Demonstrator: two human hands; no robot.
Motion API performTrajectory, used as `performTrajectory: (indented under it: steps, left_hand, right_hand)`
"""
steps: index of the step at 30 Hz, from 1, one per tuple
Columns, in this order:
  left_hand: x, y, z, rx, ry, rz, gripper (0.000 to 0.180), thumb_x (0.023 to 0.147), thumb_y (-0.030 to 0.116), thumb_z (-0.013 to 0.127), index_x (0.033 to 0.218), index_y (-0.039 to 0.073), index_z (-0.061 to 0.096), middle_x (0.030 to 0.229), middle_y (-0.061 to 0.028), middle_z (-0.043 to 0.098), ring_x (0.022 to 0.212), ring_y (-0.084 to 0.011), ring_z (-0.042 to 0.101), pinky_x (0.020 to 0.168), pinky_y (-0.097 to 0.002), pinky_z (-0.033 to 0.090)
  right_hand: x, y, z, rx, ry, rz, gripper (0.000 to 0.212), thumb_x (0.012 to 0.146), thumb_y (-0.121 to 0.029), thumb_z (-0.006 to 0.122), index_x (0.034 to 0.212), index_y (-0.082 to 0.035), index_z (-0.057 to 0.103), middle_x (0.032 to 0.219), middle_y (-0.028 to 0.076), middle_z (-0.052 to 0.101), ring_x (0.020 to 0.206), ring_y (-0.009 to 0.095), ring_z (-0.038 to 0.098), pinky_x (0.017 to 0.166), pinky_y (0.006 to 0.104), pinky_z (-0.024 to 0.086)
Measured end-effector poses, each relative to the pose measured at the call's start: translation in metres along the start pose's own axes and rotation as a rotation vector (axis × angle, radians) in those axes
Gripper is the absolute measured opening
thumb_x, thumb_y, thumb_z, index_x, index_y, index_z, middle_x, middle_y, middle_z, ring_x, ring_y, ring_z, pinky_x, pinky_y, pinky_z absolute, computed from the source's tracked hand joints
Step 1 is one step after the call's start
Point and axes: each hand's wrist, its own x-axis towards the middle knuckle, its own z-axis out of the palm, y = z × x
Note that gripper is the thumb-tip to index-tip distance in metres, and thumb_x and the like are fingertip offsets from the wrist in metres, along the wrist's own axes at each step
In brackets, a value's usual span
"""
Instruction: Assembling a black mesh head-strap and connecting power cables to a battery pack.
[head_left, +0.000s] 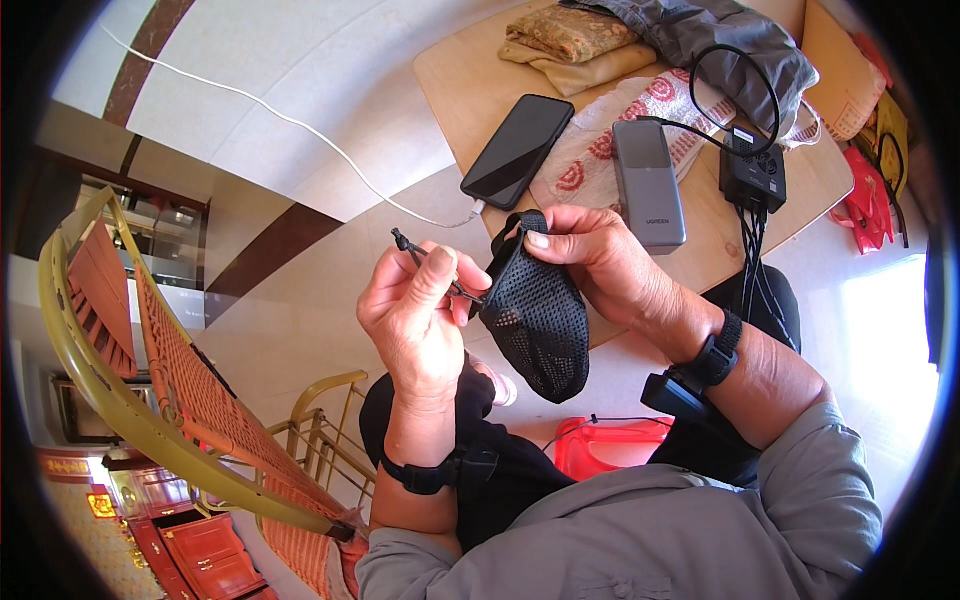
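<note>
The table's [455,95] near edge runs behind my right hand [625,270], with the phone [518,152] and power bank [650,185] just beyond. Left of my hands, bare floor [300,270] lies open as far as the chair [205,365]; the red plastic thing [615,447] sits lower, between my legs. I hold the pouch [540,330] in the air in front of me, just off the table's edge. My right thumb and fingers are closed on its rim; my left hand [415,320] has the black cord [412,252] between thumb and fingers, close to that rim. The pouch's long axis slants in the view, its rim end up and left, its rounded end down toward my lap, slightly right.
</note>
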Motion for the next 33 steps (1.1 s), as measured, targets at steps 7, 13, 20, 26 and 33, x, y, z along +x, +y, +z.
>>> performTrajectory:
  steps: [7, 13, 20, 26, 33]
  left_hand:
    - [-0.0018, -0.0005, -0.0003, 0.050, -0.029, 0.066, 0.023, 0.095, 0.021, 0.065, 0.086, 0.002, 0.058, 0.077, -0.0131, 0.066, 0.062, -0.0150, 0.060, 0.050, -0.0227, 0.039]
    - [-0.0004, -0.0015, -0.0014, 0.057, -0.055, 0.117, 0.019, 0.093, 0.018, 0.066, 0.087, 0.002, 0.059, 0.080, -0.0121, 0.066, 0.065, -0.0161, 0.061, 0.052, -0.0231, 0.040]
    - [0.0009, -0.0040, -0.0017, 0.039, -0.079, 0.176, 0.018, 0.092, 0.016, 0.067, 0.086, 0.000, 0.060, 0.080, -0.0133, 0.065, 0.066, -0.0182, 0.062, 0.053, -0.0242, 0.041]
    - [-0.0012, -0.0019, -0.0006, 0.015, -0.098, 0.180, 0.017, 0.091, 0.014, 0.067, 0.084, 0.000, 0.060, 0.080, -0.0141, 0.065, 0.066, -0.0194, 0.062, 0.052, -0.0250, 0.040]
    - [0.0048, -0.0057, -0.0057, -0.209, -0.224, 0.193, 0.043, 0.099, 0.030, 0.052, 0.073, -0.004, 0.059, 0.071, -0.0180, 0.062, 0.062, -0.0219, 0.060, 0.056, -0.0301, 0.042]
  right_hand:
    - [-0.0012, -0.0015, 0.0027, -0.016, -0.012, 0.002, 0.014, 0.092, -0.012, 0.067, 0.099, 0.000, 0.066, 0.090, 0.005, 0.069, 0.083, 0.013, 0.066, 0.081, 0.0275, 0.052]
    - [-0.0003, -0.0008, 0.0019, -0.015, -0.024, -0.012, 0.014, 0.092, -0.011, 0.067, 0.100, 0.000, 0.066, 0.090, 0.005, 0.070, 0.084, 0.012, 0.066, 0.083, 0.0275, 0.053]
    - [0.0007, 0.0002, 0.0000, -0.016, -0.013, 0.000, 0.013, 0.091, -0.011, 0.068, 0.099, 0.000, 0.067, 0.090, 0.004, 0.070, 0.083, 0.012, 0.066, 0.082, 0.0273, 0.052]
    - [-0.0001, 0.0014, -0.0001, -0.026, -0.014, 0.002, 0.013, 0.091, -0.011, 0.068, 0.099, 0.000, 0.067, 0.090, 0.005, 0.070, 0.083, 0.012, 0.066, 0.082, 0.0273, 0.052]
    - [-0.0015, -0.0013, 0.0030, 0.001, -0.027, -0.002, 0.014, 0.091, -0.010, 0.068, 0.099, 0.001, 0.066, 0.089, 0.005, 0.070, 0.081, 0.013, 0.067, 0.080, 0.0272, 0.053]
